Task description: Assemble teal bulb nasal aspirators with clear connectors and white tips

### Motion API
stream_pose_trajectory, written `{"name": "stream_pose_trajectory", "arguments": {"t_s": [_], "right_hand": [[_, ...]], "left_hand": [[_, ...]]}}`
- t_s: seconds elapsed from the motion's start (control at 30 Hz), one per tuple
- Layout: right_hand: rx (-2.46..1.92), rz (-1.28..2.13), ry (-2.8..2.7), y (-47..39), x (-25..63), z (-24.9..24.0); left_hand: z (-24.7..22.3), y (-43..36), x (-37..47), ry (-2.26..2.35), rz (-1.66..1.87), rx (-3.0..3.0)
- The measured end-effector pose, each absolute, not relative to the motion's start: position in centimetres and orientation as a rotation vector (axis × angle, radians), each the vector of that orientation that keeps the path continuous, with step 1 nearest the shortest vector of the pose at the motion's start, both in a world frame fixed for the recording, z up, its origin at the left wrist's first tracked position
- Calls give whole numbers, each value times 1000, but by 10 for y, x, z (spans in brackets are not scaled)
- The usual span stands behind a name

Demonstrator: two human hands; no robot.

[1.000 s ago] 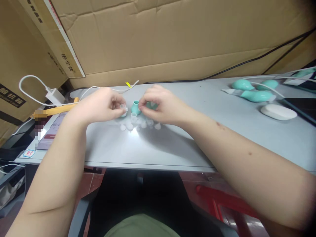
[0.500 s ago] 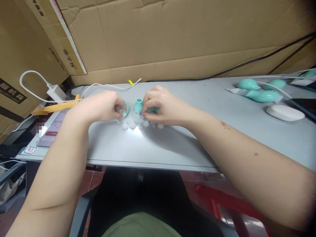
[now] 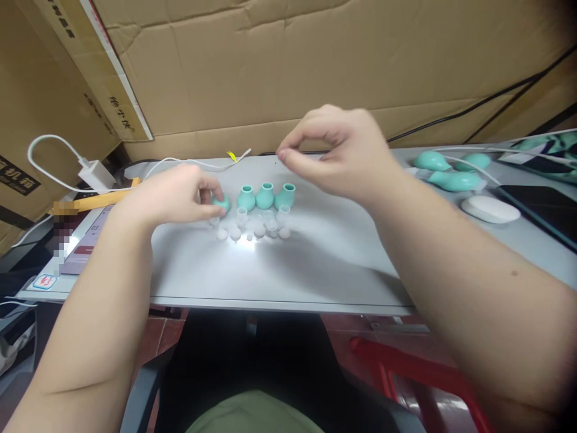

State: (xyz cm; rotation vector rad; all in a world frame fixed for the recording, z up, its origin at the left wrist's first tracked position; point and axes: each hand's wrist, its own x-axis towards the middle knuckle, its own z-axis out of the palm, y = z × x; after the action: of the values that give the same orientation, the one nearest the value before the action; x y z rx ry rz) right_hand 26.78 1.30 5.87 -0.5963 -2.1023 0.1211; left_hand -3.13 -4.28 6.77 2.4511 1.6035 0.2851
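Grey desk (image 3: 288, 270) | right hand (image 3: 345, 150) lifted away from teal bottles (image 3: 265, 198), grip unclear | left hand (image 3: 180, 195) grasping teal piece (image 3: 222, 204)

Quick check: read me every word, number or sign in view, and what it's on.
"机箱": black label on the left box; the character before is cut off.
"小": middle of three characters on the cardboard strip; the others are uncertain.
"03:": phone screen; the rest is unclear.
Corner sticker, small box print: too blurred.
Teal pots: none visible.
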Motion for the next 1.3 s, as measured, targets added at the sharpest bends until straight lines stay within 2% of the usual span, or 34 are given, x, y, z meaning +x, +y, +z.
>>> {"name": "stream_pose_trajectory", "arguments": {"t_s": [0.1,0.2,0.33,0.47,0.63,0.93,1.3], "right_hand": [[-642,225,-2036,22,277,71],[-689,363,-1817,37,285,54],[-842,526,-1633,51,293,12],[-911,699,-1703,51,293,-5],[-839,860,-1663,47,286,-2],[-919,773,-1805,45,291,-1],[-1073,832,-1880,24,285,14]], "left_hand": [[63,-41,-27,1530,715,2402],[51,-27,-21,1380,1349,2223],[30,3,-17,1236,1688,1942],[16,23,-18,1191,1715,1570],[12,28,-24,1199,1756,1424],[0,30,-18,1326,1631,1640],[12,18,-2,1270,1720,1464]]}}
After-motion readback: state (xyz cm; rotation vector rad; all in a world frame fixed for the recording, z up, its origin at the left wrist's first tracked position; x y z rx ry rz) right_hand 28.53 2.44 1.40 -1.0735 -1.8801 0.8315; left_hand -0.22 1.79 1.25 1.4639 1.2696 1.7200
